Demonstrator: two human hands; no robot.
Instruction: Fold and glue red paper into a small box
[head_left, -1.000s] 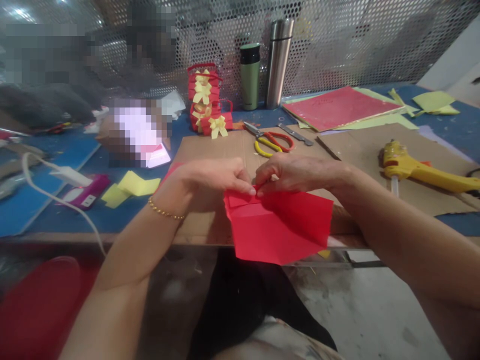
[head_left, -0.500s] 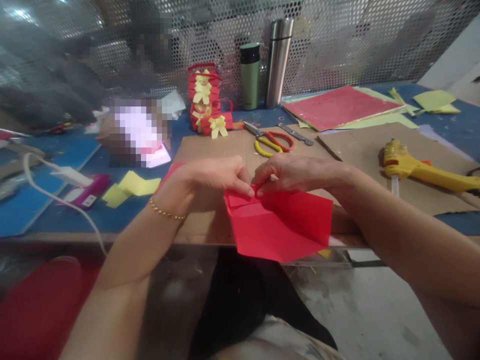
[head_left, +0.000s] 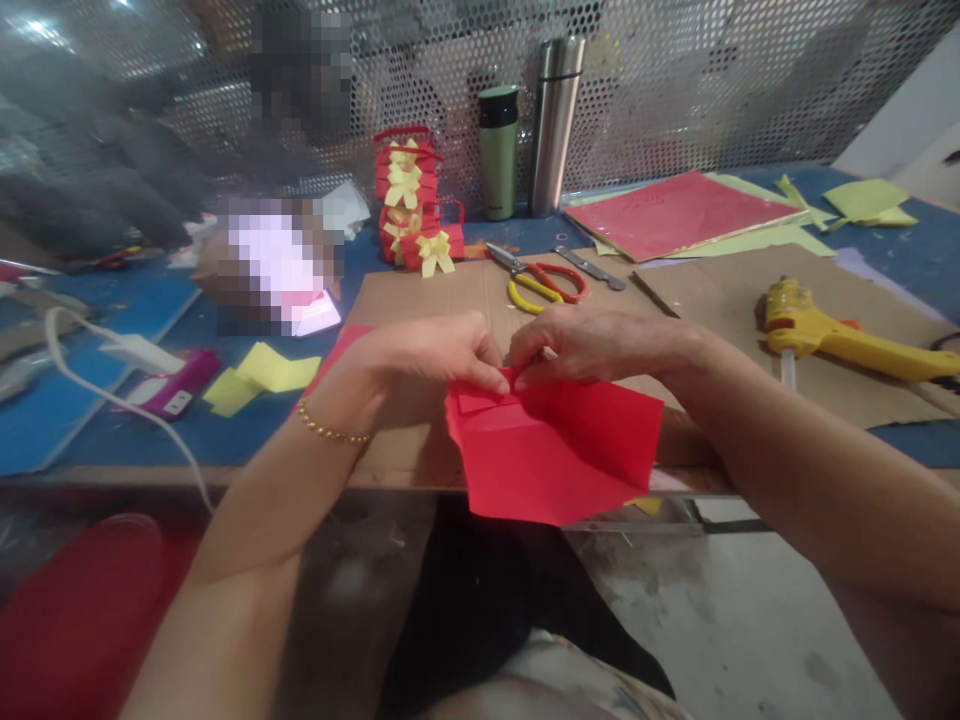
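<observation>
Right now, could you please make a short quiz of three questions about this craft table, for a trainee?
1. True or false: both the left hand and the right hand pinch the top edge of the red paper.
2. Which tool lies on the cardboard just beyond the hands? A) scissors B) stapler C) ruler
3. Fill in: the yellow glue gun lies to the person's ____ side.

Key
1. True; the fingertips meet at a small fold on the paper's top edge.
2. A; they have yellow and red handles.
3. Right.
</observation>
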